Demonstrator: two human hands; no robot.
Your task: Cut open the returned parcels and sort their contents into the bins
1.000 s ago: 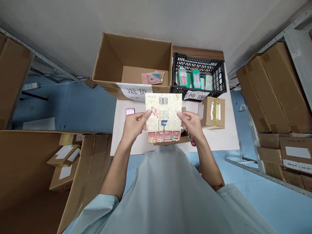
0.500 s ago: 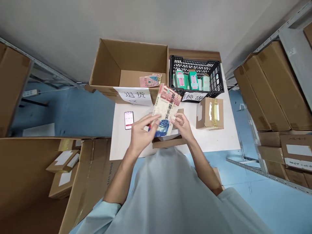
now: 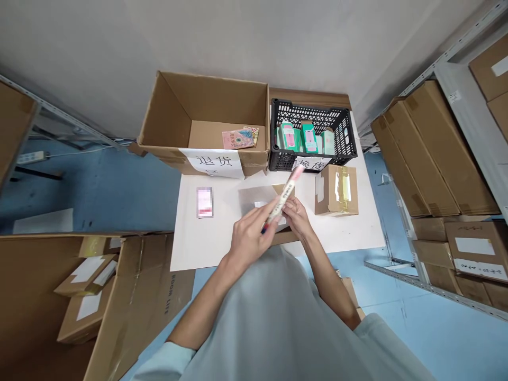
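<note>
A book (image 3: 289,189) stands nearly edge-on over the table, its pale spine with dark lettering turned up towards me and slanting to the upper right. My left hand (image 3: 251,233) is closed around its lower left side. On the other side, the bent fingers of my right hand (image 3: 298,218) pinch at the book's lower part; the exact contact is partly covered. Beneath both hands lies an open cardboard carton (image 3: 288,236), mostly hidden by them. A phone (image 3: 205,202) with a blurred screen rests on the table to the left.
At the back of the white table (image 3: 190,244) stand a large open carton (image 3: 210,109) holding booklets (image 3: 238,139) and a black crate (image 3: 313,111) with green boxes (image 3: 308,136). A taped box (image 3: 336,190) sits right. Shelved cartons (image 3: 436,151) and a big carton (image 3: 147,296) flank me.
The book was held flat with its back cover facing me, then flipped to show its front cover, and is now turned spine up. My left hand has shifted right and lower.
</note>
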